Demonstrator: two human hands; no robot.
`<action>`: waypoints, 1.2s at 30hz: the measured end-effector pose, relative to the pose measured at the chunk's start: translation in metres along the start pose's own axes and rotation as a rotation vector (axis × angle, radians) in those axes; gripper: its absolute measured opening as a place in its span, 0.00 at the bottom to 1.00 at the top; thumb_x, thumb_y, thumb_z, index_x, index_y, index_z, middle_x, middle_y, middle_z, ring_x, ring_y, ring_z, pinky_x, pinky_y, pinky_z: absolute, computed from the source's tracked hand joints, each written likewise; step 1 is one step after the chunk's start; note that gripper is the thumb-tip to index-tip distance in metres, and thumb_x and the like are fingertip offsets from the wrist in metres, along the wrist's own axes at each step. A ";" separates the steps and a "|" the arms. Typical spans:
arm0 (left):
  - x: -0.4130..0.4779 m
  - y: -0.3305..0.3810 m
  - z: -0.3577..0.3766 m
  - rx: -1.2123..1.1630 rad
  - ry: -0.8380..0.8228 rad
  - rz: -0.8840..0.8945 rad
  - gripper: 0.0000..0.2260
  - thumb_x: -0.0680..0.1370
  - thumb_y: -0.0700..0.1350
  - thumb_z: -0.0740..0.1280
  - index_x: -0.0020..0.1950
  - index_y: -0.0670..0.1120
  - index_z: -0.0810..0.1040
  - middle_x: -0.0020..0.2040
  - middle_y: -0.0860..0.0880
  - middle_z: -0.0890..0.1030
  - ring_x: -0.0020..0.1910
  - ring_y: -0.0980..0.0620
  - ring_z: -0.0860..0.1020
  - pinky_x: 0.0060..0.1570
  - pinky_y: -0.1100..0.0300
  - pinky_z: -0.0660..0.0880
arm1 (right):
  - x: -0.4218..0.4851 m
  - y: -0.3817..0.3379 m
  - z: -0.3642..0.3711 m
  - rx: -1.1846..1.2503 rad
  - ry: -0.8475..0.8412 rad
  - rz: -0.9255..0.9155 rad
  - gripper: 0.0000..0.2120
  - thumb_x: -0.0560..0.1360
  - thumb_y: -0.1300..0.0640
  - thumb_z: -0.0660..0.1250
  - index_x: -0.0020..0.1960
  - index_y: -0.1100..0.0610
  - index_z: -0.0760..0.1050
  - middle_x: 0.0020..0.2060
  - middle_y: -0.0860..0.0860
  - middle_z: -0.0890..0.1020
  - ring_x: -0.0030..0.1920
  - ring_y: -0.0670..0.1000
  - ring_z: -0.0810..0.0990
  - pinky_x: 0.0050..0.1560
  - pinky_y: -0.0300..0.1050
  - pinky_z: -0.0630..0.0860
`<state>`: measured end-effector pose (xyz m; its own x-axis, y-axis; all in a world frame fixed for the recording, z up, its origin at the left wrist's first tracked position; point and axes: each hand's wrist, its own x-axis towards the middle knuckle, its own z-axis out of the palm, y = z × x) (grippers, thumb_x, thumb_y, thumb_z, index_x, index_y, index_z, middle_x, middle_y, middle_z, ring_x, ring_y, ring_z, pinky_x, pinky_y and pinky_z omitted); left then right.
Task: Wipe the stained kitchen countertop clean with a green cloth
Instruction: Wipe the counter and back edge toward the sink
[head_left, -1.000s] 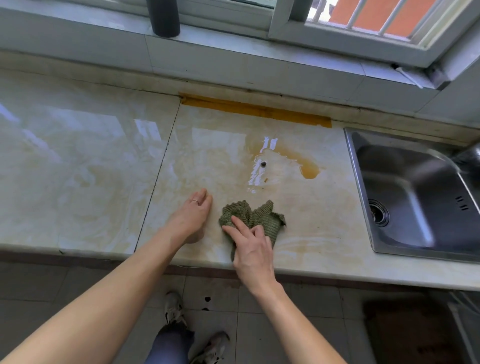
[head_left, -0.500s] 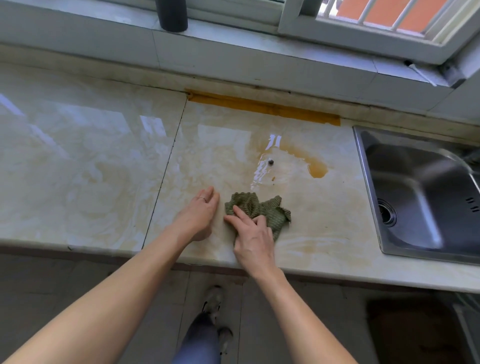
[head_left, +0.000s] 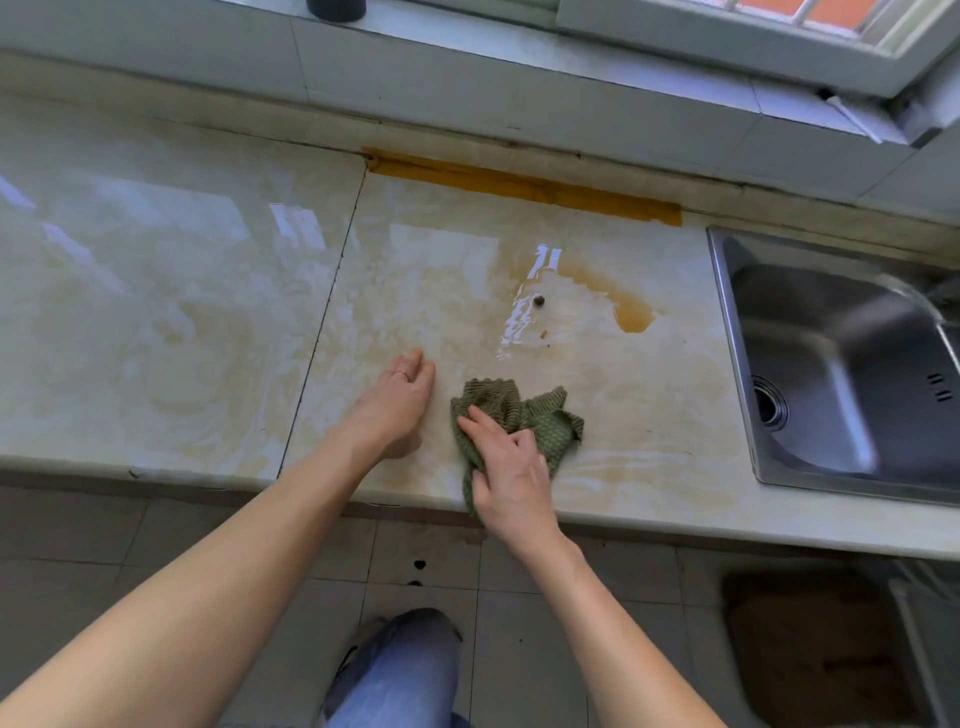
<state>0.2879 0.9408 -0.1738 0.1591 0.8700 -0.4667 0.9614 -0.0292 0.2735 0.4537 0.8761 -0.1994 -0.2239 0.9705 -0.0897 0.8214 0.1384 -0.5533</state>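
Green cloth (head_left: 524, 415) half hidden under right hand's (head_left: 511, 475) pressing grip; left hand (head_left: 397, 402) flat, empty.

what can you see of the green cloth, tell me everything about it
The green cloth is a small, olive-coloured rag with a knitted, waffle-like texture and a scalloped edge. It lies crumpled and bunched, not spread flat, near the front edge of the countertop, with one corner hanging over that edge. The right hand presses on its near side, fingers spread over it. The left hand rests flat beside it, not touching. The brown puddle lies beyond it, apart.
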 end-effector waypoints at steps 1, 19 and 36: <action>0.000 0.001 -0.001 0.001 -0.002 -0.001 0.36 0.76 0.33 0.58 0.78 0.43 0.42 0.78 0.45 0.40 0.78 0.47 0.42 0.76 0.55 0.48 | 0.005 0.003 -0.001 -0.031 -0.013 -0.024 0.32 0.70 0.65 0.63 0.72 0.46 0.67 0.72 0.38 0.65 0.47 0.48 0.64 0.50 0.46 0.68; -0.002 0.000 -0.001 -0.027 0.053 0.021 0.35 0.78 0.36 0.58 0.79 0.45 0.41 0.79 0.46 0.40 0.78 0.48 0.43 0.74 0.59 0.48 | 0.067 -0.019 0.000 -0.028 -0.058 -0.014 0.29 0.74 0.63 0.57 0.72 0.43 0.66 0.72 0.36 0.64 0.54 0.52 0.68 0.55 0.48 0.70; 0.052 -0.012 -0.056 -0.170 0.114 -0.015 0.48 0.72 0.52 0.72 0.78 0.43 0.42 0.79 0.49 0.41 0.77 0.51 0.49 0.72 0.60 0.56 | 0.116 -0.020 -0.011 -0.037 -0.054 -0.003 0.30 0.74 0.65 0.58 0.76 0.55 0.60 0.77 0.53 0.54 0.71 0.58 0.61 0.71 0.47 0.60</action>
<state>0.2717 1.0139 -0.1538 0.1099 0.9199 -0.3765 0.9103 0.0590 0.4098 0.4169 0.9881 -0.1901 -0.2536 0.9581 -0.1329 0.8393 0.1496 -0.5227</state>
